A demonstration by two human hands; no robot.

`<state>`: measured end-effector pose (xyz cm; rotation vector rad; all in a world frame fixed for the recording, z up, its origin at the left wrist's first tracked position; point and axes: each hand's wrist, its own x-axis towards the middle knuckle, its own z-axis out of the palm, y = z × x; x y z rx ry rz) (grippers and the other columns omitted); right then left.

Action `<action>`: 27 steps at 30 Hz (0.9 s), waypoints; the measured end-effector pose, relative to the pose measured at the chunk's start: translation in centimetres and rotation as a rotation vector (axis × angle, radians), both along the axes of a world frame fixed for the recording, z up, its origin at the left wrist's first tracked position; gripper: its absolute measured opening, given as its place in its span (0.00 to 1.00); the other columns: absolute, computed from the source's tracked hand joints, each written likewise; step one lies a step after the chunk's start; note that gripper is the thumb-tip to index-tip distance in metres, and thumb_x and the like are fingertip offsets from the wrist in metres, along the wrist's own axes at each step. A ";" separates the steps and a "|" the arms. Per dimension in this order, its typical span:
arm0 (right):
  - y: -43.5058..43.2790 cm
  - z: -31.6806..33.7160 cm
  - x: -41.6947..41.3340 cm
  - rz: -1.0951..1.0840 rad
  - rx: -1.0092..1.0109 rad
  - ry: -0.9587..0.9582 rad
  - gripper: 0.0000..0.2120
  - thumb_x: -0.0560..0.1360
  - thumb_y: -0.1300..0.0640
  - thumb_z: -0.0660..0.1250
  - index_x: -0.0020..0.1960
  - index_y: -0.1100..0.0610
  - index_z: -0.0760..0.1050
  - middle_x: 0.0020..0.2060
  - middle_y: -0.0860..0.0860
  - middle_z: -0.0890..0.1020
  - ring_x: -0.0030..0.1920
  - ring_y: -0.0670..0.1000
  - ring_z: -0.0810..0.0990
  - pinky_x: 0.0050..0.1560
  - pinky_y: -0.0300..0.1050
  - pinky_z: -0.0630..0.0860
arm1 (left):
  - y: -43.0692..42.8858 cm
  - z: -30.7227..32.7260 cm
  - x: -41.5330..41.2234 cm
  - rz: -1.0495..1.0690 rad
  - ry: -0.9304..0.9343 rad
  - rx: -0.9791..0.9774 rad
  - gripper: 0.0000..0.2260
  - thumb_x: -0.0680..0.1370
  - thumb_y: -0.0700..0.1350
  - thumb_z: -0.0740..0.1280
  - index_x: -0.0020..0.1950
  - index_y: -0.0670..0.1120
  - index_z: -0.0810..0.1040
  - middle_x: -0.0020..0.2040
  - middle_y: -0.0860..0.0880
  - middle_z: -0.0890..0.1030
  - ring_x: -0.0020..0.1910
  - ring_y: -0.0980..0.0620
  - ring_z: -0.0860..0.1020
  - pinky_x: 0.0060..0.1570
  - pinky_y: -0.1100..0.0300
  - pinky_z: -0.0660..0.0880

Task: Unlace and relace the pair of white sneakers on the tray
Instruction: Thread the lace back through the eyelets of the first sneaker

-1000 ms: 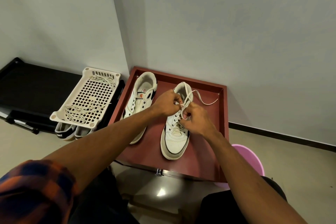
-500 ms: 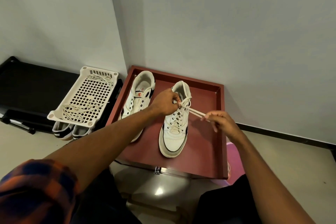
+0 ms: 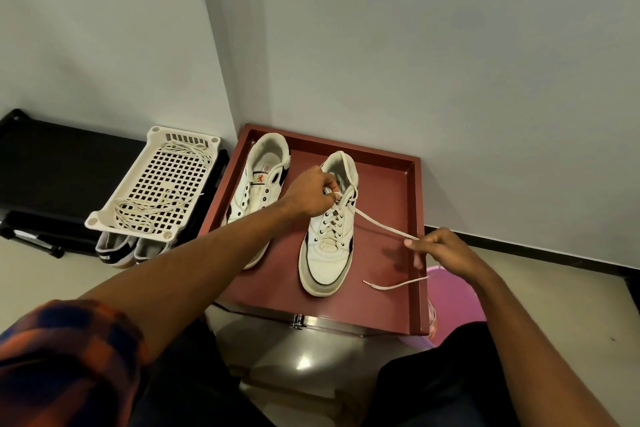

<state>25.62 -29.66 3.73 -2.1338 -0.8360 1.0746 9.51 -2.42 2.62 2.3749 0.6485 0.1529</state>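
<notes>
Two white sneakers stand side by side on a dark red tray (image 3: pixel 388 315). The left sneaker (image 3: pixel 258 189) has empty eyelets and no lace. The right sneaker (image 3: pixel 329 236) is laced up its front. My left hand (image 3: pixel 311 196) grips the top of the right sneaker at its upper eyelets. My right hand (image 3: pixel 441 250) pinches the white lace (image 3: pixel 381 225), which runs taut from the sneaker's top to my fingers. The lace's free end (image 3: pixel 391 286) lies on the tray beside the toe.
A white perforated basket (image 3: pixel 156 191) with loose laces in it rests to the left on a black rack. Two dark sneakers (image 3: pixel 121 251) sit under its front edge. A pink tub (image 3: pixel 457 295) stands right of the tray. Grey walls rise behind.
My right hand has moved away from the sneaker toward the right and nearer to me, drawing the lace out long and taut. My left hand has stayed at the sneaker's top.
</notes>
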 end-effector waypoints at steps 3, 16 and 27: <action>3.0 0.3 -1.3 0.109 -0.005 0.007 0.13 0.78 0.53 0.72 0.38 0.59 0.86 0.35 0.57 0.86 0.38 0.55 0.84 0.50 0.46 0.76 | -0.1 0.2 -0.1 -0.021 -0.011 0.092 0.05 0.75 0.47 0.71 0.47 0.47 0.83 0.45 0.51 0.72 0.44 0.49 0.76 0.48 0.56 0.75; 16.0 0.6 -4.3 -0.300 -0.063 -0.333 0.18 0.71 0.40 0.71 0.35 0.54 0.82 0.30 0.49 0.82 0.36 0.51 0.81 0.34 0.43 0.70 | -0.6 0.5 1.7 0.085 0.015 -0.204 0.08 0.72 0.38 0.65 0.35 0.46 0.80 0.40 0.49 0.81 0.41 0.49 0.81 0.47 0.52 0.79; 17.0 -0.1 -3.7 -0.378 -0.069 -0.288 0.12 0.71 0.49 0.77 0.37 0.57 0.84 0.32 0.49 0.84 0.36 0.48 0.84 0.32 0.40 0.72 | 0.9 -0.8 -3.2 0.378 -0.216 -1.332 0.10 0.74 0.35 0.57 0.36 0.43 0.73 0.39 0.48 0.79 0.40 0.52 0.77 0.43 0.56 0.74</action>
